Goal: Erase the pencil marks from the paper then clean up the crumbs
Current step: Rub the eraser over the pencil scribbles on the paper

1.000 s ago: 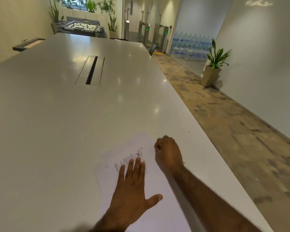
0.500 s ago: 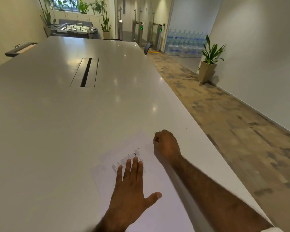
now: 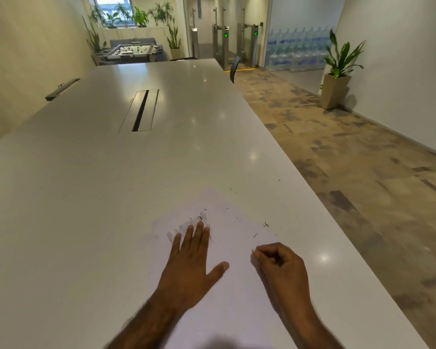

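A white sheet of paper (image 3: 237,238) lies near the front right of a long white table (image 3: 111,187). Grey pencil marks (image 3: 189,224) run across its left part. My left hand (image 3: 189,263) lies flat on the sheet with straight fingers, the fingertips on the marks. My right hand (image 3: 282,268) sits to the right on the paper, fingers curled, pinching a small pale eraser (image 3: 254,253) at its fingertips. Dark eraser crumbs (image 3: 265,224) are scattered on the sheet's right part and on the table beyond it.
A cable slot (image 3: 140,110) is set into the middle of the table. The table's right edge (image 3: 337,238) drops to a patterned floor. A potted plant (image 3: 336,79) stands by the right wall. A chair back (image 3: 234,68) shows at the far right edge.
My right hand has pulled back toward me and to the right, off the upper part of the sheet. My left hand stays flat on the paper. The view has tilted down.
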Available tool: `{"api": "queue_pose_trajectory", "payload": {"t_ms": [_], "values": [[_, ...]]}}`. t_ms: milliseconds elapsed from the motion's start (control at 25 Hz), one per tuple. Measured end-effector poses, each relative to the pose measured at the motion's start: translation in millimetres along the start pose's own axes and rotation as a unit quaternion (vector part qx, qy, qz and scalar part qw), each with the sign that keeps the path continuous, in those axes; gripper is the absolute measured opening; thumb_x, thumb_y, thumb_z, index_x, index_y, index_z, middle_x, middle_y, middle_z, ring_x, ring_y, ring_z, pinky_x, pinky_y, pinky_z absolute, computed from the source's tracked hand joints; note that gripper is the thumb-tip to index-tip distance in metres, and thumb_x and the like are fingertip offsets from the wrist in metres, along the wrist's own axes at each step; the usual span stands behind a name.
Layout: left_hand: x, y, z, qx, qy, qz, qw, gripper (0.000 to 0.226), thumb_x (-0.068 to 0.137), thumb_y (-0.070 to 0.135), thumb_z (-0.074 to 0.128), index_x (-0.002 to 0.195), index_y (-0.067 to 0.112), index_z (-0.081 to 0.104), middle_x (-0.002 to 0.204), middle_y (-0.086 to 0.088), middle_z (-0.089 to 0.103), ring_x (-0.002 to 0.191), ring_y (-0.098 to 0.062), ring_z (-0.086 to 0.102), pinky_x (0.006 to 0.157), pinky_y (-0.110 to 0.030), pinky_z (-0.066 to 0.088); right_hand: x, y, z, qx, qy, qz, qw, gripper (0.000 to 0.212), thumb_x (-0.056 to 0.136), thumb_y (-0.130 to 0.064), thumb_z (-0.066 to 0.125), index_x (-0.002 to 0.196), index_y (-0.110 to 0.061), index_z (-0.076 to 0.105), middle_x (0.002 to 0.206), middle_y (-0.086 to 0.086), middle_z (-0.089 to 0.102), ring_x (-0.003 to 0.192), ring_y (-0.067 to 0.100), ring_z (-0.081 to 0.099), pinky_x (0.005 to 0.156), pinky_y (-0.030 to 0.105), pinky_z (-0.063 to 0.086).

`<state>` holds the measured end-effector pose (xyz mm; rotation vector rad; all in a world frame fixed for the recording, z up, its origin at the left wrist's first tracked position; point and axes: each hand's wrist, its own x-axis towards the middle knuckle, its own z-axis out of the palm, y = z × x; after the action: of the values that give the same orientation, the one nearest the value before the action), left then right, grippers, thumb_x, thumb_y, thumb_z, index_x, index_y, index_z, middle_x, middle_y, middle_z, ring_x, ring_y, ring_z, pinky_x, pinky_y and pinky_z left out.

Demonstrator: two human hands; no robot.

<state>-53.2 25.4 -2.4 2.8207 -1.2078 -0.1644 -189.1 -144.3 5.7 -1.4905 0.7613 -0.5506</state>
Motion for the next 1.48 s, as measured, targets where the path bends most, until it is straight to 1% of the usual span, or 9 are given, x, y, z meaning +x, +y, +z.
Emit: {"api": "queue_pose_trajectory", "payload": {"t_ms": [160,360,560,720,1000,1120,1240,1400,1480], "values": [[15,5,-8,0.007,0.001,-0.021,1.000,0.081,0.101,0.070,0.008,0.162,0.022,-0.013,0.165,0.006,-0.026,0.154,-0.015,-0.024,0.125,-0.039,-0.013,-8,4,-1,-0.037,-0.011,-0.059,0.997,0.018,0.083,-0.012,0.079,0.080,-0.029,0.072,0.082,-0.010,0.072,0.077,0.008,0.070,0.076,0.035,0.059],[-12,15,-2,-0.019,0.090,-0.073,0.993,0.065,0.106,0.050,0.017,0.165,0.022,0.009,0.168,0.006,-0.006,0.158,-0.017,-0.002,0.127,-0.038,-0.003,-1,7,-3,-0.070,-0.020,-0.073,0.995,0.015,0.084,-0.023,0.078,0.081,-0.034,0.069,0.087,-0.016,0.071,0.081,0.004,0.069,0.080,0.037,0.060],[-66,24,9,-0.025,0.030,-0.154,0.987,0.094,0.093,0.083,0.005,0.163,0.021,-0.005,0.168,0.004,-0.018,0.155,-0.015,-0.017,0.127,-0.041,-0.007,-6,9,0,-0.100,-0.031,-0.096,0.990,0.016,0.087,-0.018,0.076,0.085,-0.032,0.068,0.089,-0.014,0.069,0.082,0.006,0.068,0.078,0.037,0.060],[-60,26,14,-0.031,0.021,-0.164,0.986,0.113,0.076,0.091,-0.016,0.162,0.018,-0.015,0.165,0.000,-0.027,0.154,-0.020,-0.024,0.127,-0.047,-0.008,-15,2,4,-0.175,-0.038,-0.141,0.974,0.012,0.089,-0.019,0.073,0.089,-0.030,0.070,0.088,-0.015,0.067,0.081,0.003,0.065,0.075,0.032,0.058],[-54,15,9,-0.052,0.023,-0.092,0.994,0.111,0.075,0.081,-0.018,0.161,0.011,-0.013,0.163,-0.011,-0.034,0.153,-0.028,-0.027,0.126,-0.047,-0.011,-41,-6,24,-0.326,-0.037,-0.196,0.924,0.010,0.095,-0.022,0.066,0.089,-0.028,0.071,0.089,-0.018,0.064,0.085,0.003,0.063,0.076,0.019,0.053],[-56,16,10,-0.057,0.017,-0.078,0.995,0.108,0.074,0.077,-0.023,0.161,0.011,-0.017,0.162,-0.010,-0.036,0.153,-0.028,-0.027,0.127,-0.048,-0.007,-37,-9,33,-0.388,-0.064,-0.240,0.888,0.010,0.096,-0.023,0.064,0.090,-0.026,0.070,0.087,-0.013,0.063,0.082,0.007,0.060,0.074,0.021,0.051],[-57,15,15,-0.073,0.020,-0.076,0.994,0.113,0.072,0.087,-0.024,0.158,0.013,-0.022,0.162,-0.007,-0.034,0.154,-0.029,-0.024,0.125,-0.048,-0.009,-27,-6,43,-0.443,-0.100,-0.271,0.849,0.015,0.096,-0.023,0.061,0.084,-0.023,0.069,0.083,-0.011,0.059,0.079,0.006,0.054,0.069,0.021,0.048],[-55,18,13,-0.063,0.008,-0.088,0.994,0.120,0.068,0.095,-0.018,0.156,0.014,-0.024,0.162,-0.006,-0.034,0.152,-0.027,-0.028,0.127,-0.050,-0.006,-8,-15,44,-0.525,-0.148,-0.326,0.772,0.025,0.088,-0.009,0.061,0.066,-0.020,0.054,0.070,-0.006,0.050,0.069,0.010,0.047,0.054,0.022,0.030],[-53,19,8,-0.049,-0.010,-0.100,0.994,0.122,0.064,0.097,-0.019,0.154,0.016,-0.031,0.159,-0.004,-0.041,0.149,-0.027,-0.034,0.126,-0.050,-0.008,39,-30,41,-0.538,-0.102,-0.279,0.789,0.026,0.085,-0.003,0.056,0.065,-0.020,0.052,0.074,-0.001,0.053,0.071,0.018,0.055,0.055,0.029,0.039]]}}
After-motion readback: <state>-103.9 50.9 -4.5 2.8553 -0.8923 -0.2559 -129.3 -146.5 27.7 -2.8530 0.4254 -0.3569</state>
